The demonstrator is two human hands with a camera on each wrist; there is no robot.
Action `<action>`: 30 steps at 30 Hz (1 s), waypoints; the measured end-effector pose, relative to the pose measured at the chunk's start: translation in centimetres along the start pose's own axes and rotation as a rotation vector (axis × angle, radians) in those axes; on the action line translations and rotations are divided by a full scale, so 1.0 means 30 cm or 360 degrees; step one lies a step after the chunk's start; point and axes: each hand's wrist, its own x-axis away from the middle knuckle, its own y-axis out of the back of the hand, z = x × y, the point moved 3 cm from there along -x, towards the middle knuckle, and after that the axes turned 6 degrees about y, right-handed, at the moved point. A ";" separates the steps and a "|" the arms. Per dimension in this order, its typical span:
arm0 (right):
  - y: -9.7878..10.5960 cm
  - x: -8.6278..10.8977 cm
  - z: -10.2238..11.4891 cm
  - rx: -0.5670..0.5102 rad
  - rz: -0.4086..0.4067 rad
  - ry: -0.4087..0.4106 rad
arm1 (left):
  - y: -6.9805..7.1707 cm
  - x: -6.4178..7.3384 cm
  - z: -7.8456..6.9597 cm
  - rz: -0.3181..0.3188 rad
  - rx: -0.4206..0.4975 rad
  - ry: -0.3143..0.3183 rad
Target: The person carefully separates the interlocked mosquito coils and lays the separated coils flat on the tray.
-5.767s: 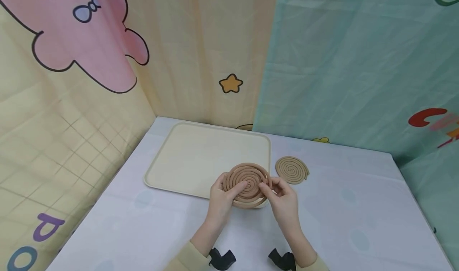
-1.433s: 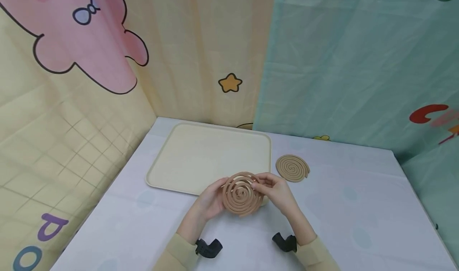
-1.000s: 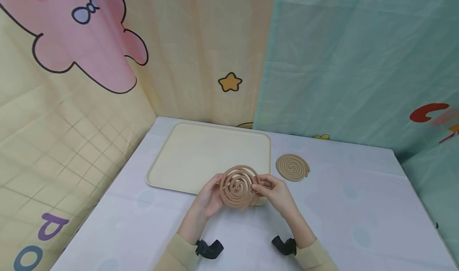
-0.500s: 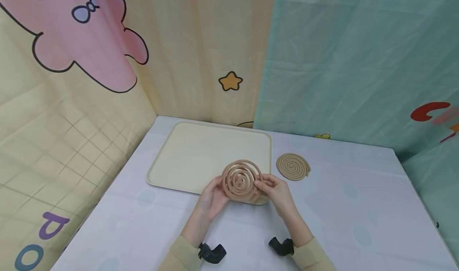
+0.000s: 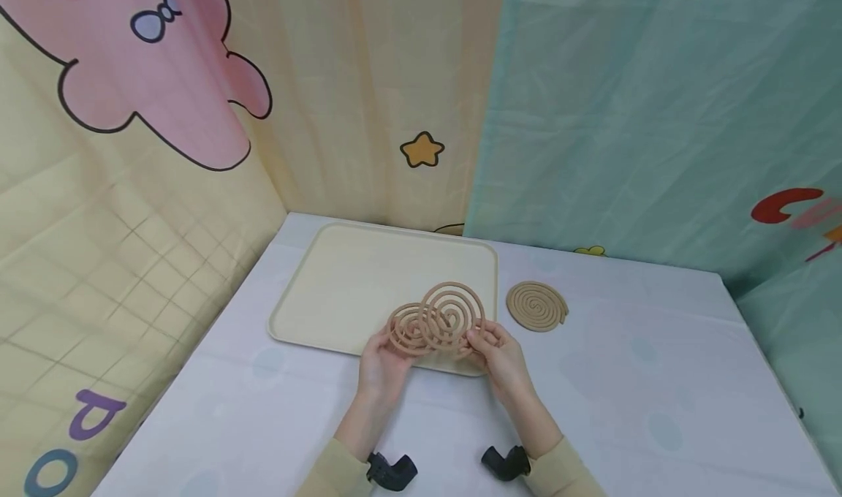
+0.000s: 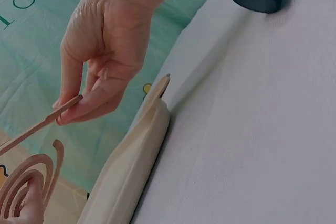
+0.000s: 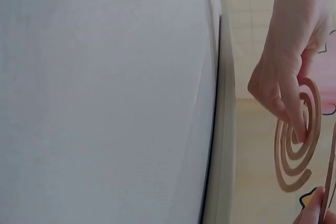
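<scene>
Two brown mosquito coils are held above the tray's near edge, the right one overlapping the left one in the head view. My left hand [image 5: 384,374] holds the left coil [image 5: 398,330] from below; the right wrist view shows its fingers among the rings of that coil [image 7: 313,124]. Between thumb and fingers, my right hand [image 5: 503,359] pinches the outer edge of the right coil [image 5: 451,320]. From the left wrist, this coil [image 6: 31,128] appears edge-on in the right hand [image 6: 107,61]. Both coils' rings are spread apart.
A cream rectangular tray [image 5: 368,278] lies behind and under the hands on the white table [image 5: 625,380]. Right of it, another mosquito coil [image 5: 536,306] lies flat. Black wrist cameras [image 5: 392,472] sit at both wrists, and printed curtains stand behind the table.
The single stacked bundle of coils has come apart into two. The left hand has moved slightly left with one coil, while the right hand keeps the other, now shifted up and right.
</scene>
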 end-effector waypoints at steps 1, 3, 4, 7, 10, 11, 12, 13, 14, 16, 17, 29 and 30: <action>0.003 -0.001 -0.001 0.0016 -0.0006 0.0009 | 0.008 0.000 -0.004 -0.0009 0.0008 -0.0010; 0.011 -0.004 -0.001 0.0048 -0.0017 0.0029 | 0.022 -0.003 -0.014 -0.0032 0.0030 -0.0024; 0.015 -0.006 0.000 0.0062 -0.0025 0.0031 | 0.028 -0.006 -0.019 -0.0053 0.0029 -0.0027; 0.028 -0.014 0.006 0.0090 -0.0045 0.0048 | 0.044 -0.019 -0.034 -0.0106 -0.0002 -0.0041; 0.042 -0.024 0.013 0.0122 -0.0052 0.0054 | 0.058 -0.031 -0.052 -0.0142 -0.0049 -0.0065; 0.047 -0.028 0.015 0.0138 -0.0056 0.0054 | 0.063 -0.035 -0.059 -0.0146 -0.0070 -0.0074; 0.052 -0.032 0.017 0.0162 -0.0065 0.0050 | 0.069 -0.038 -0.066 -0.0165 -0.0076 -0.0078; 0.057 -0.037 0.019 0.0189 -0.0073 0.0049 | 0.074 -0.042 -0.074 -0.0180 -0.0082 -0.0085; 0.062 -0.041 0.021 0.0223 -0.0081 0.0047 | 0.081 -0.046 -0.081 -0.0201 -0.0082 -0.0086; 0.069 -0.050 0.025 0.0298 -0.0099 0.0036 | 0.093 -0.054 -0.095 -0.0257 -0.0053 -0.0081; 0.073 -0.054 0.029 0.0336 -0.0103 0.0038 | 0.100 -0.059 -0.102 -0.0283 -0.0037 -0.0080; 0.082 -0.079 0.029 0.0862 0.0043 0.0121 | 0.130 -0.090 -0.131 -0.0326 -0.0087 -0.0057; 0.082 -0.081 0.026 0.0912 0.0049 0.0129 | 0.129 -0.092 -0.131 -0.0326 -0.0103 -0.0058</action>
